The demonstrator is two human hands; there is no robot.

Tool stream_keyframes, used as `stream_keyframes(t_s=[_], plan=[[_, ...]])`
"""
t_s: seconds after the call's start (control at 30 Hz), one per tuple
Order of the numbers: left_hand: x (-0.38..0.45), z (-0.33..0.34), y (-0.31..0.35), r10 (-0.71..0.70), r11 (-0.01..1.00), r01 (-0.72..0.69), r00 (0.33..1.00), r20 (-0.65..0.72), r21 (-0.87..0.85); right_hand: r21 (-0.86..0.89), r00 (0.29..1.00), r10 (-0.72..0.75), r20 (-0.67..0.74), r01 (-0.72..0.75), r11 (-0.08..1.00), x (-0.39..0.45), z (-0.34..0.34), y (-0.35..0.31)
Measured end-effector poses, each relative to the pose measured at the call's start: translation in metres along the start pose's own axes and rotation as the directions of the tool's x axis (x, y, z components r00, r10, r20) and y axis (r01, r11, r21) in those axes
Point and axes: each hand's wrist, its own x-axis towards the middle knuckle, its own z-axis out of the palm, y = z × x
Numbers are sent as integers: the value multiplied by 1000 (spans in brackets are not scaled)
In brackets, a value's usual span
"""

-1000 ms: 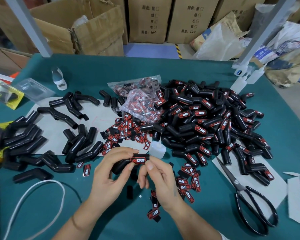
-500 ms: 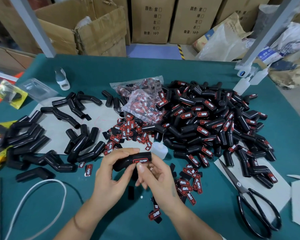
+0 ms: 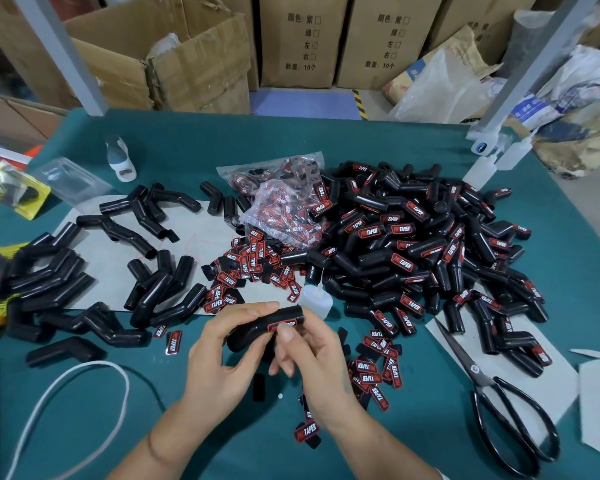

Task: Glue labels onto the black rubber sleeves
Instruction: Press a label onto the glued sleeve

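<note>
Near the bench's front edge, the left hand (image 3: 219,362) grips a black sleeve (image 3: 257,329); the right hand (image 3: 312,355) presses its label (image 3: 282,324). Labelled pile (image 3: 430,251) right; fewer unlabelled sleeves (image 3: 94,271) left.

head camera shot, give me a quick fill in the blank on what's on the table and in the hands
1. The left hand holds a black rubber ____ with a label on it.
2. The right hand presses its thumb on the ____ stuck to it.
3. The black-handled ____ lie on the table at the right, near its front edge.
4. The big pile on the right holds sleeves that already carry red ____.

Missing words: sleeve; label; scissors; labels
</note>
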Motion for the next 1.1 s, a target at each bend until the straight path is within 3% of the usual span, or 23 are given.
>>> stream_keyframes(t_s=[0.4, 0.73, 1.1], plan=[[2, 0, 6, -72, 997, 72, 997, 1, -22, 53, 999, 30, -9, -30, 998, 1, -2, 3], [8, -2, 10, -145, 988, 145, 989, 4, 45, 62, 991, 100, 88, -105, 993, 2, -4, -8], [6, -5, 3, -35, 981, 22, 997, 67, 194, 106, 989, 135, 55, -140, 984, 3, -4, -8]])
